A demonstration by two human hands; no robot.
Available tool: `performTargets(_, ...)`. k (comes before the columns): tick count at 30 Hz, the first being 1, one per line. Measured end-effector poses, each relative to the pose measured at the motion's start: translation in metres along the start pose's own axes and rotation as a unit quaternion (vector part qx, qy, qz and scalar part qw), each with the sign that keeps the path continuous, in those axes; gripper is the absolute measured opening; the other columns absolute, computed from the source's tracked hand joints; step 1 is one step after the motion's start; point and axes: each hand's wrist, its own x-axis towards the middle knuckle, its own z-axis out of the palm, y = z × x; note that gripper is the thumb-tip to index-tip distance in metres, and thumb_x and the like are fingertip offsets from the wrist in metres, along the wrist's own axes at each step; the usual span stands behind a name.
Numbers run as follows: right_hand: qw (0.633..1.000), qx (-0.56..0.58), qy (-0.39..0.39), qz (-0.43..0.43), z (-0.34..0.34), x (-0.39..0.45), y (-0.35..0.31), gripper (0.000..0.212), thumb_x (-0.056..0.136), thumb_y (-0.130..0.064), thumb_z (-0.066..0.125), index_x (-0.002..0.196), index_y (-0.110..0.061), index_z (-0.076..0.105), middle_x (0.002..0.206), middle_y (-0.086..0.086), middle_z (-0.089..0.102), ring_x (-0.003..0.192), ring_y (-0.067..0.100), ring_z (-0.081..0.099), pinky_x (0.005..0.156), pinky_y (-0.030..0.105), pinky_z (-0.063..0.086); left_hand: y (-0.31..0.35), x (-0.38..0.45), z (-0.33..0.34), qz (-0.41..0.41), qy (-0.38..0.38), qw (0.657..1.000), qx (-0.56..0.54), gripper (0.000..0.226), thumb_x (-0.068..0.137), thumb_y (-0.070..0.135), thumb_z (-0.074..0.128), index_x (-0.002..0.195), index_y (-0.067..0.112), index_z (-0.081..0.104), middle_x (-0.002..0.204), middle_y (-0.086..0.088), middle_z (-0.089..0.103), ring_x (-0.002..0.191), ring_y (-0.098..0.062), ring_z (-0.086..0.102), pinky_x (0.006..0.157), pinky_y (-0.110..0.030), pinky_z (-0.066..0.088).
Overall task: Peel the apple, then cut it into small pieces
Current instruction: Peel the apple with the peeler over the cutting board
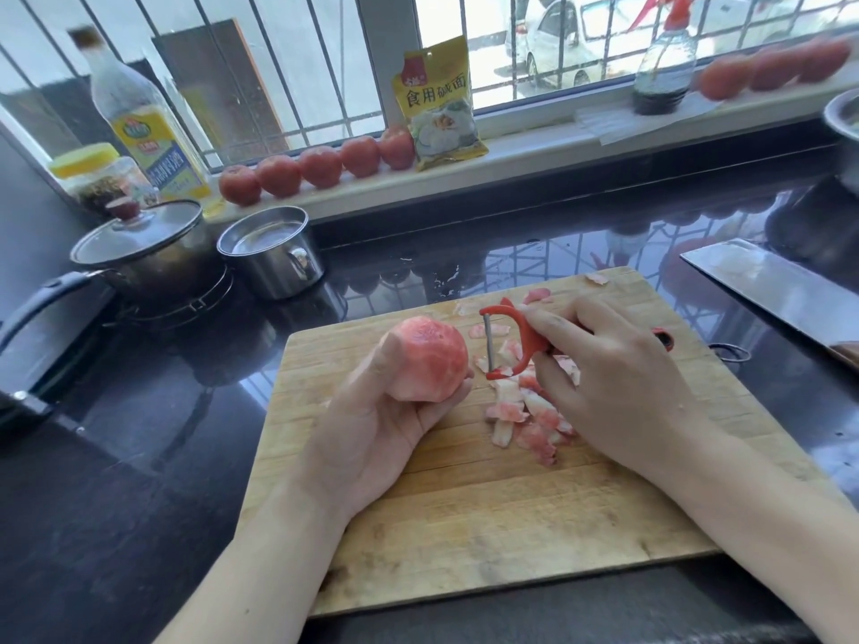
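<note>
Head view: the left hand [372, 425] cups the mostly peeled apple [430, 360] above the wooden cutting board [488, 527]; the right hand [618, 378] grips a red peeler [511, 339] just beside the fruit, over a heap of peelings [525, 411]; a cleaver [767, 290] lies on the black counter [116, 504]

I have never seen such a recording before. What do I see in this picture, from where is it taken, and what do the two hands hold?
There is no machine here: a person works with bare hands, and a wide-angle camera worn on the head looks down at them. The left hand holds the apple, which looks almost fully peeled. The right hand grips a red peeler, close beside the apple but not touching it. Below them lies a wooden cutting board with a heap of peel strips. A cleaver lies to the right on the dark counter.
</note>
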Motion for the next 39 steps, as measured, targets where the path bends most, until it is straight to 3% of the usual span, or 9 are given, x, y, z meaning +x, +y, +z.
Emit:
performTargets(5, 1.0, 0.006, -0.001, 0.01, 0.0, 0.0, -0.001, 0.031, 0.088, -0.014, 0.062, 0.119, -0.015, 0.07, 0.089, -0.002, 0.059, 0.087, 0.02, 0.054, 0.081, 0.026, 0.039, 0.001, -0.002, 0.001, 0.001, -0.016, 1.0, 0.012, 0.09, 0.069, 0.051, 0.091, 0.134, -0.002, 0.057, 0.127, -0.025, 0.067, 0.117, -0.046, 0.065, 0.096, -0.044, 0.059)
performTargets(9, 1.0, 0.019, 0.008, 0.02, 0.0, -0.001, -0.001, 0.033, 0.088, -0.011, 0.065, 0.12, -0.014, 0.069, 0.09, -0.003, 0.059, 0.087, 0.019, 0.054, 0.078, 0.026, 0.038, 0.001, -0.003, 0.001, -0.003, -0.035, 0.999, 0.021, 0.08, 0.08, 0.045, 0.084, 0.138, -0.001, 0.054, 0.133, -0.027, 0.062, 0.122, -0.046, 0.062, 0.1, -0.049, 0.057)
performTargets(12, 0.999, 0.028, 0.023, 0.01, 0.0, -0.001, -0.002, 0.032, 0.088, -0.015, 0.062, 0.119, -0.015, 0.071, 0.087, -0.002, 0.058, 0.084, 0.018, 0.053, 0.076, 0.026, 0.039, 0.002, -0.001, -0.003, -0.007, -0.038, 0.999, 0.022, 0.061, 0.096, 0.037, 0.068, 0.143, 0.001, 0.051, 0.14, -0.028, 0.056, 0.128, -0.043, 0.058, 0.108, -0.055, 0.049)
performTargets(15, 0.999, 0.019, 0.025, -0.033, 0.0, -0.001, -0.005, 0.036, 0.09, -0.015, 0.061, 0.126, -0.015, 0.07, 0.085, -0.001, 0.056, 0.082, 0.02, 0.053, 0.077, 0.028, 0.041, 0.002, -0.001, -0.001, -0.014, -0.036, 0.999, 0.032, 0.06, 0.102, 0.031, 0.055, 0.149, -0.004, 0.041, 0.145, -0.031, 0.05, 0.129, -0.041, 0.056, 0.106, -0.054, 0.05)
performTargets(20, 0.995, -0.011, 0.021, -0.093, 0.001, -0.002, -0.012, 0.04, 0.099, -0.02, 0.055, 0.138, -0.013, 0.062, 0.09, 0.003, 0.059, 0.082, 0.025, 0.055, 0.075, 0.042, 0.047, -0.005, 0.001, 0.003, 0.039, -0.024, 0.992, 0.12, 0.064, 0.092, 0.025, 0.069, 0.14, -0.007, 0.042, 0.119, -0.023, 0.061, 0.106, -0.034, 0.063, 0.086, -0.041, 0.056)
performTargets(25, 0.993, -0.042, 0.024, -0.106, 0.001, -0.002, -0.016, 0.038, 0.103, -0.022, 0.051, 0.139, -0.012, 0.061, 0.088, 0.004, 0.057, 0.08, 0.026, 0.053, 0.071, 0.044, 0.046, -0.01, 0.0, 0.002, 0.073, -0.01, 0.985, 0.156, 0.061, 0.085, 0.017, 0.078, 0.139, 0.009, 0.051, 0.117, -0.016, 0.069, 0.103, -0.03, 0.069, 0.088, -0.043, 0.058)
performTargets(29, 0.992, -0.057, 0.034, -0.106, 0.002, -0.003, -0.018, 0.039, 0.097, -0.012, 0.061, 0.136, -0.011, 0.063, 0.086, 0.005, 0.058, 0.077, 0.027, 0.054, 0.07, 0.044, 0.046, -0.012, 0.0, 0.0, 0.1, 0.006, 0.981, 0.168, 0.06, 0.078, 0.024, 0.079, 0.133, 0.013, 0.058, 0.115, -0.017, 0.07, 0.102, -0.033, 0.068, 0.085, -0.044, 0.06)
performTargets(36, 0.995, -0.053, 0.015, -0.078, 0.003, -0.003, -0.017, 0.046, 0.092, -0.011, 0.064, 0.137, -0.012, 0.062, 0.085, 0.004, 0.056, 0.079, 0.024, 0.052, 0.071, 0.04, 0.046, -0.009, 0.0, -0.001, 0.112, 0.015, 0.983, 0.146, 0.06, 0.077, 0.024, 0.079, 0.132, 0.01, 0.059, 0.12, -0.018, 0.068, 0.105, -0.033, 0.069, 0.083, -0.045, 0.061)
performTargets(39, 0.995, -0.084, -0.015, -0.049, 0.002, -0.002, -0.009, 0.045, 0.089, -0.017, 0.059, 0.133, -0.013, 0.065, 0.087, 0.004, 0.057, 0.083, 0.025, 0.052, 0.072, 0.042, 0.047, -0.005, 0.001, -0.005, 0.124, 0.014, 0.987, 0.106, 0.064, 0.084, 0.023, 0.073, 0.135, -0.007, 0.049, 0.116, -0.021, 0.061, 0.101, -0.033, 0.064, 0.084, -0.049, 0.058)
